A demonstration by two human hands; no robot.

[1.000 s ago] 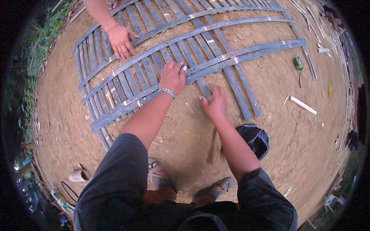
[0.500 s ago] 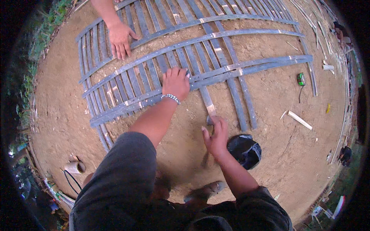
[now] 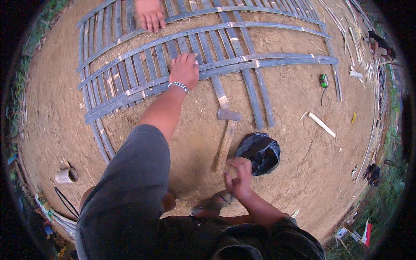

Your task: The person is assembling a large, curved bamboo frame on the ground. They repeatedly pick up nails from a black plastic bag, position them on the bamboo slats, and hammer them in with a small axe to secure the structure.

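Observation:
My left hand [image 3: 185, 70], wearing a chain bracelet, is closed over a dark grey slat [image 3: 197, 60] at the double near rail [image 3: 147, 84] of a slatted frame [image 3: 173, 39] on the ground. Its fingertips are partly hidden. My right hand [image 3: 239, 177], slightly blurred, hovers just beside the handle end of a hammer [image 3: 225, 145], thumb and fingers apart, with nothing visible in it. The hammer's metal head lies against a slat's near end. A black plastic bag [image 3: 260, 154] stands right of the handle, close to that hand.
Another person's hand [image 3: 151, 16] rests on the frame's far side. On the dirt to the right are a green tape measure [image 3: 323, 80], a pale wood strip [image 3: 322, 124] and long thin sticks [image 3: 353, 39]. A cylindrical container [image 3: 66, 176] lies at left.
My right hand has moved from near the hammer head down toward its handle end, uncovering the hammer. My left hand stays on the frame. The other person's hand has shifted farther back and right along the frame.

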